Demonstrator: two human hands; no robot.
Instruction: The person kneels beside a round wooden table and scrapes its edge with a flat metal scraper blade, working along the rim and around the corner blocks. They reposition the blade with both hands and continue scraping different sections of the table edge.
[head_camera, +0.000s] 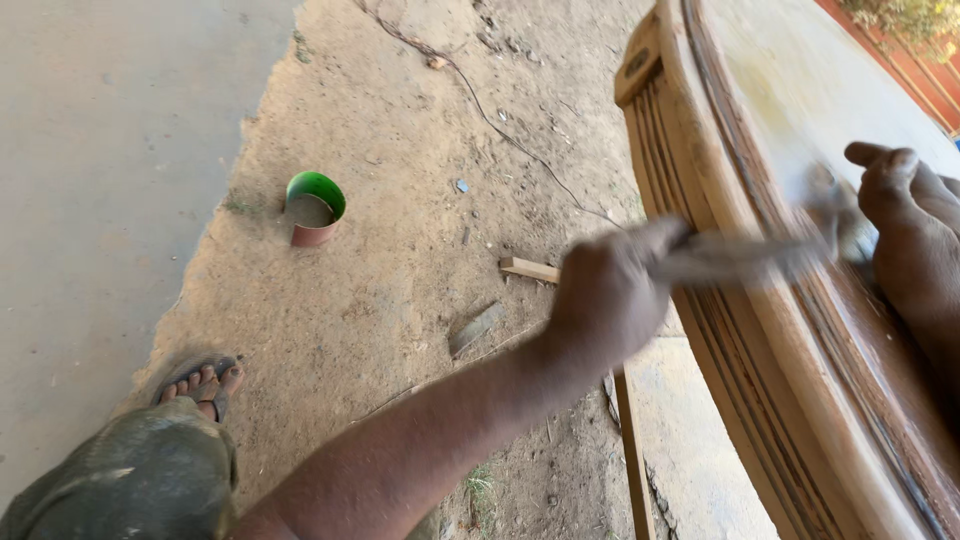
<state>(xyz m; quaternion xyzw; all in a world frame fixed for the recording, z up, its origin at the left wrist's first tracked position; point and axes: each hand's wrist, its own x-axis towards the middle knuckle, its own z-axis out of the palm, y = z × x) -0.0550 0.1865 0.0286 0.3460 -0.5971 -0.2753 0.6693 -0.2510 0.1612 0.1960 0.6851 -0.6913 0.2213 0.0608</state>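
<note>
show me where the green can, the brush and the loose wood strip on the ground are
green can (315, 190), head view, on its green inner rim.
brush (740, 257), head view, on the blurred handle past the left hand (610, 290).
wood strip (530, 269), head view, on its pale end.

packages: green-lined round tin (315, 207) | on dirt (open top) | labels/signs/screens: none

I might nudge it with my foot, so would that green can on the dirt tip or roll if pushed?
The can stands upright and squat, so it probably slides before tipping. It seems to hold something, which adds weight. Once on its side, its round wall would likely roll.
</note>
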